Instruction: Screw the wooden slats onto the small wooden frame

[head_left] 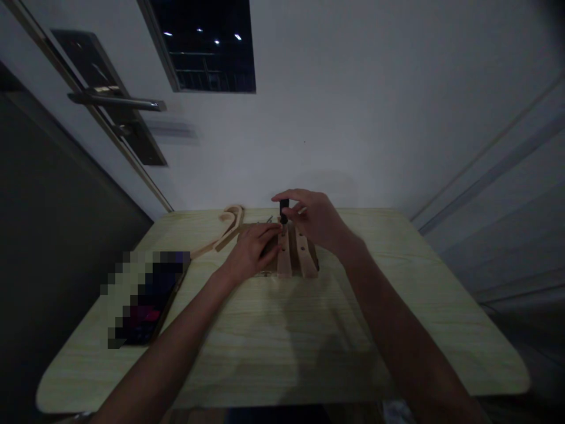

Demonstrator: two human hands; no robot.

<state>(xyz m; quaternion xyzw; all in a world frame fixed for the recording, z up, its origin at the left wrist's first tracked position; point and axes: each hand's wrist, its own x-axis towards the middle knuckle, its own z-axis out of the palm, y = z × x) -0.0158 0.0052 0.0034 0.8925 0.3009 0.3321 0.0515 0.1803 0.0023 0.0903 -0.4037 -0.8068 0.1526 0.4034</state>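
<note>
My right hand (311,215) pinches a short screwdriver with a black handle (284,207), which stands upright over the far part of a pale wooden strip (285,265). From the left, my left hand (252,250) holds that strip, its fingertips and thumb against the wood near the screwdriver. Beside it on the right lies a second wooden strip (308,266) with drilled holes. Both strips rest on a brown base whose shape is mostly hidden by my hands. The screwdriver's tip is too small to make out.
Curved wooden pieces (238,221) lie at the table's back left. A phone-like device with a dark screen (152,306), partly pixelated, lies on the left of the pale wooden table (247,359). Behind the table stands a white door with a metal handle (119,103).
</note>
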